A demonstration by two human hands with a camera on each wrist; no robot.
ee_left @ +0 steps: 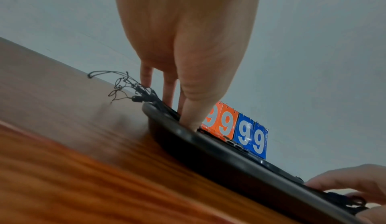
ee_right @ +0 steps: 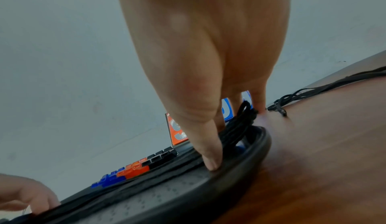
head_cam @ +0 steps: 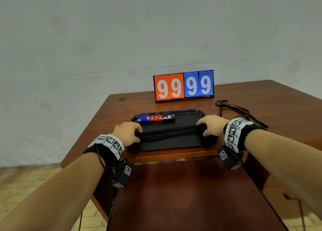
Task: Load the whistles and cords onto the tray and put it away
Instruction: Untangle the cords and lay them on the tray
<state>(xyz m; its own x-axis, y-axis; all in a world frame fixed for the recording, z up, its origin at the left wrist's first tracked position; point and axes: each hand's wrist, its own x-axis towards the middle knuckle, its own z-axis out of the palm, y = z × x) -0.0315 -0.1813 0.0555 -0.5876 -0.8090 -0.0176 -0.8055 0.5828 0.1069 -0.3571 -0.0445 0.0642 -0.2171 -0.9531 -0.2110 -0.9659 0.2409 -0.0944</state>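
- Cords (head_cam: 167,132) lie stretched across the tray (head_cam: 174,146); both hands, left (head_cam: 128,134) and right (head_cam: 213,125), pinch their ends.
- Tuck dangling ends inside the rim before letting go.

Bare room: scuffed white wall (head_cam: 104,38), wooden desk (head_cam: 174,196), tabletop scoreboard (head_cam: 183,86).

Right hand (ee_right: 200,54) reaches down into black tray (ee_right: 259,146) on wooden table (ee_right: 323,161), thumb tip on tray floor, fingers (ee_right: 259,98) behind bundle of black cords (ee_right: 238,125) at tray's right end. Blue, orange & black whistles (ee_right: 133,169) line far side in a row. Left hand (ee_right: 25,194) at bottom left; more loose cords (ee_right: 292,98) lie on table beyond; orange/blue scoreboard (ee_right: 177,131) partly hidden behind fingers.
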